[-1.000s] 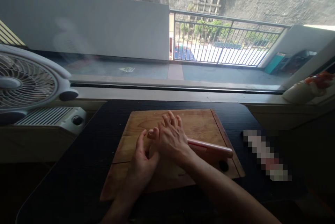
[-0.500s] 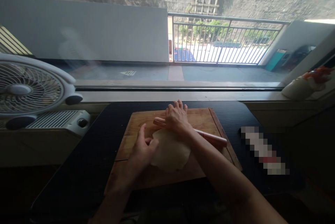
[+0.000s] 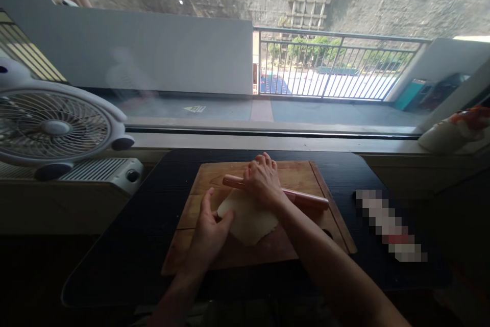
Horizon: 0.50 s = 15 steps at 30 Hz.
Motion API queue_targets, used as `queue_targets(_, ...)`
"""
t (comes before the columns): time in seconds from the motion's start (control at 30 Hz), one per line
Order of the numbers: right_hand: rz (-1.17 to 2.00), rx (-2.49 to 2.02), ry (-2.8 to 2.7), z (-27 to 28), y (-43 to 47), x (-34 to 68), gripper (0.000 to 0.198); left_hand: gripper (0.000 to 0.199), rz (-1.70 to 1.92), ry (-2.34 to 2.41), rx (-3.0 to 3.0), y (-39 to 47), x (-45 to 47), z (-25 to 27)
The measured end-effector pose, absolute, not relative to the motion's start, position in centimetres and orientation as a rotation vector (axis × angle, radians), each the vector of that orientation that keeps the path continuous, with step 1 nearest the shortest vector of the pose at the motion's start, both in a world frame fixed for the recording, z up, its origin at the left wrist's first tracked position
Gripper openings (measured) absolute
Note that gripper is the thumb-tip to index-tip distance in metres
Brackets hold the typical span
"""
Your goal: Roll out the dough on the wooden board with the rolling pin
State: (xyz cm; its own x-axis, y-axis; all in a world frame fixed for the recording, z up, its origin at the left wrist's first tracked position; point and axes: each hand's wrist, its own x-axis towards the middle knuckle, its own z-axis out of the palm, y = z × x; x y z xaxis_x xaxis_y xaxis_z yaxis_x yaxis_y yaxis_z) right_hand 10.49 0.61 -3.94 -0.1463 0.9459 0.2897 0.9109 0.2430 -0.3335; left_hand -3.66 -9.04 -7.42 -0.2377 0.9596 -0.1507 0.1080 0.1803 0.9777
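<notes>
A thin, pale sheet of dough lies on a wooden cutting board, with one corner pointing toward me. At its left edge is my left hand, thumb over the dough and index finger raised apart; the other fingers are partly hidden. My right hand rests over a pinkish, shiny rolling pin, the palm on it and the fingers curving past its far side. The pin lies slantwise across the far edge of the dough, its right end closer to me. My right forearm passes over the board's right side.
The board sits on a black table. A white fan and a ridged white unit stand at left. Behind the table run a window sill and glass. A blurred-out item lies at right; a pale pot stands farther back.
The dough has turned, its near edge now forming a point. My left hand has shifted a little along its left edge. The pin has barely moved under my right hand. The view has tilted slightly.
</notes>
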Motion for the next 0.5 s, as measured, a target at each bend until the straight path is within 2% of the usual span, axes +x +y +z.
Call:
queue_targets(0.13,0.282,-1.742,-2.156,-4.0,0.2,10.0,0.039,0.091,1.206,1.51,0.985,-8.9,-3.5,-6.4)
queue_targets(0.23,0.211,-1.584,-2.255,-4.4,-0.9,10.0,0.042,0.09,1.23,1.493,0.971,-9.1,-3.3,-6.4)
queue_targets(0.4,0.25,-1.822,-2.162,-4.3,2.0,10.3,0.042,0.091,1.21,1.474,1.01,-9.1,-3.3,-7.2)
queue_targets(0.5,0.19,-1.767,-2.174,-4.3,1.4,10.0,0.042,0.091,1.205,1.461,1.007,-9.2,-3.2,-7.1)
